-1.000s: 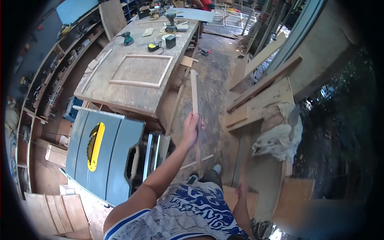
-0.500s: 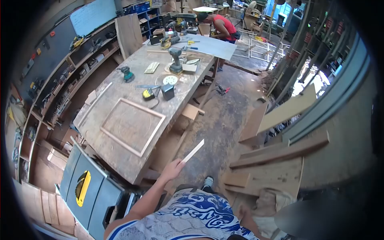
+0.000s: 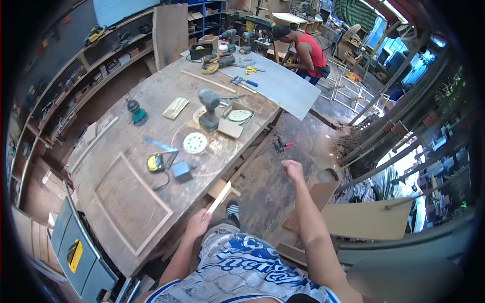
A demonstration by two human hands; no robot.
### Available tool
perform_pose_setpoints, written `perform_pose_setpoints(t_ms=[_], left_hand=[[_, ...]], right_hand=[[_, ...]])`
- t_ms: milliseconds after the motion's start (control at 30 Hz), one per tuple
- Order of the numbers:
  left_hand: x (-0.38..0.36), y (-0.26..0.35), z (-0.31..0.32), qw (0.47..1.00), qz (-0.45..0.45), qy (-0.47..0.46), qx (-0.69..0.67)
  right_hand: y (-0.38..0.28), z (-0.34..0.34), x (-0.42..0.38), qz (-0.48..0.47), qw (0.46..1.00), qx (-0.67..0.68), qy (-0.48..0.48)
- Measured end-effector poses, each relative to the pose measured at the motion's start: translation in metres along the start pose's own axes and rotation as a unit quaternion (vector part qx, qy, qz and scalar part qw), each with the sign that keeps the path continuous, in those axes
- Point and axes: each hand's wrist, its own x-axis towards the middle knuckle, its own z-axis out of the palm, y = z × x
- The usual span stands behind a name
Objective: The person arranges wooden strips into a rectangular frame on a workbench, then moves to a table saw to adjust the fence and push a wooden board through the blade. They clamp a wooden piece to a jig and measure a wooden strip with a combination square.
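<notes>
My left hand is closed around the lower end of a thin, pale wooden strip, which points up and away beside the workbench edge. My right hand is held out in front over the floor, fingers curled in, with nothing visible in it. On the workbench to my left lies a rectangular wooden frame. Beyond it are a yellow tape measure, a small dark box, a round sanding disc and a cordless drill standing upright.
A table saw stands at the lower left. Red-handled clamps lie on the floor ahead. A person in a red top bends at the bench's far end. Boards lean on the right; a grey sheet overhangs the bench corner.
I have moved forward along the bench, so the tools appear nearer. My right hand has swung up from beside my body to the front. The strip stays in my left hand.
</notes>
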Motion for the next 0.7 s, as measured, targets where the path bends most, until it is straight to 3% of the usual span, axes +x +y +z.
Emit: perform_pose_setpoints(t_ms=[100,200,333,433,500,567,667,700], left_hand=[[0.08,0.058,0.01,1.0,0.008,-0.028,-0.007],[0.132,0.102,0.02,0.998,0.059,0.01,-0.011],[0.18,0.14,0.032,0.999,0.023,0.008,-0.042],[0.209,0.169,0.052,0.992,-0.107,0.035,-0.052],[0.227,0.171,0.076,0.988,-0.112,0.089,-0.06],[0.238,0.192,0.098,0.967,-0.202,0.114,-0.105],[0.249,0.227,0.131,0.936,-0.244,0.156,-0.199],[0.26,0.262,0.134,0.919,-0.268,0.167,-0.237]], right_hand=[[-0.02,0.017,0.092,-0.038,0.998,-0.055,0.002],[-0.042,0.024,0.183,-0.054,0.995,-0.08,0.007],[-0.073,0.049,0.323,-0.08,0.986,-0.144,0.033],[-0.104,0.085,0.441,-0.102,0.982,-0.155,0.021],[-0.126,0.118,0.511,-0.099,0.981,-0.17,0.002],[-0.14,0.148,0.569,-0.076,0.974,-0.213,-0.028],[-0.156,0.196,0.643,-0.083,0.97,-0.229,-0.018],[-0.164,0.208,0.66,-0.048,0.973,-0.227,-0.017]])
